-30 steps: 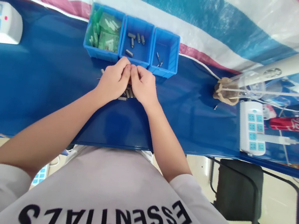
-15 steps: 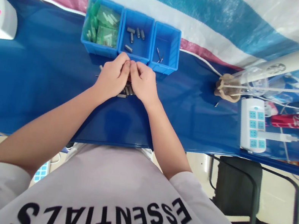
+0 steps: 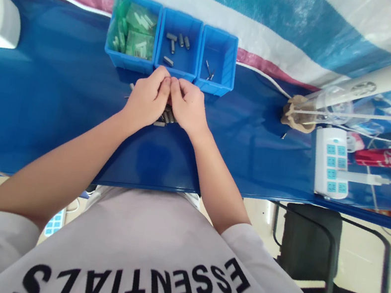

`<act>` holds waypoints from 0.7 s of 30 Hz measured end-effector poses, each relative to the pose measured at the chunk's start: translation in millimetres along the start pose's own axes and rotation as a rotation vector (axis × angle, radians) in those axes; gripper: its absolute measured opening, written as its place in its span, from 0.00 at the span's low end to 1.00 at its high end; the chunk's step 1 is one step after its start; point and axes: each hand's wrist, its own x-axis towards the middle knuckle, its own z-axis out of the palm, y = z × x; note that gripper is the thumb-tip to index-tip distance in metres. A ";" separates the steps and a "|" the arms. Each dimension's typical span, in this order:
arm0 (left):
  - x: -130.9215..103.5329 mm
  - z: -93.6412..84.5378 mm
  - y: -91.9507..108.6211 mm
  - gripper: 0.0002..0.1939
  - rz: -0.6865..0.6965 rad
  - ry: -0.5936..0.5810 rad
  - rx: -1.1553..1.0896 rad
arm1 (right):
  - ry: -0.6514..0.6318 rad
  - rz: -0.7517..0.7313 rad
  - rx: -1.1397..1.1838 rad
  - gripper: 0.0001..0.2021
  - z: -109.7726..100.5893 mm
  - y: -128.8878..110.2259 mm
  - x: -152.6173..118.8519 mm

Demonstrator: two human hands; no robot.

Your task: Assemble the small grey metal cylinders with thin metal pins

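Note:
My left hand (image 3: 148,96) and my right hand (image 3: 190,105) meet at the fingertips in front of the blue bins. Both are closed with curled fingers, and whatever they hold between them is hidden. Below and between them lies a pile of small grey metal cylinders (image 3: 168,116), partly covered by the hands. A thin metal piece (image 3: 132,87) pokes out left of my left hand. Just beyond, the middle blue bin (image 3: 183,20) holds several metal cylinders (image 3: 172,46). Inside the right blue bin (image 3: 229,61) are a few thin metal pins (image 3: 209,72).
The left blue bin (image 3: 129,61) contains green bags with white pieces. A white power strip (image 3: 332,163), a brown scalloped holder (image 3: 299,115), a small metal piece (image 3: 283,136) and a red can (image 3: 385,157) are to the right. A white device (image 3: 4,19) sits far left; a black chair (image 3: 310,242) stands lower right.
Both hands keep nearly the same closed pose over the pile. The view has shifted very slightly; nothing else has visibly moved.

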 end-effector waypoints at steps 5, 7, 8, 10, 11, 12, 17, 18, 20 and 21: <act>0.2 -1.2 0.9 0.24 -0.027 -0.039 0.023 | 0.006 -0.001 -0.006 0.23 -0.3 -0.9 -0.3; 0.3 -1.2 0.9 0.24 -0.022 -0.031 0.027 | 0.008 -0.003 -0.012 0.23 -0.3 -1.0 -0.3; 0.2 -1.2 1.0 0.24 -0.016 -0.027 0.028 | 0.008 -0.004 -0.013 0.23 -0.4 -1.0 -0.3; 0.1 -1.3 1.1 0.24 -0.008 -0.024 0.025 | 0.005 -0.006 -0.015 0.23 -0.4 -0.7 -0.2; 0.0 -1.3 1.0 0.24 -0.007 -0.026 0.022 | 0.002 -0.007 -0.015 0.24 -0.5 -0.5 -0.1; 0.0 -1.2 0.9 0.24 -0.007 -0.030 0.020 | -0.002 -0.008 -0.014 0.24 -0.5 -0.3 0.0; 0.9 0.7 -2.0 0.24 -0.010 -0.024 -0.007 | -0.010 -0.007 -0.017 0.24 -0.5 -0.2 0.2; 1.1 1.2 -2.6 0.24 -0.010 -0.018 -0.016 | -0.009 -0.006 -0.018 0.24 -0.5 -0.3 0.2; 1.4 1.7 -3.0 0.24 -0.015 -0.014 -0.028 | -0.009 -0.004 -0.019 0.24 -0.4 -0.3 0.1; 1.4 1.7 -2.7 0.23 -0.020 -0.018 -0.029 | -0.010 -0.004 -0.019 0.24 -0.3 -0.2 0.1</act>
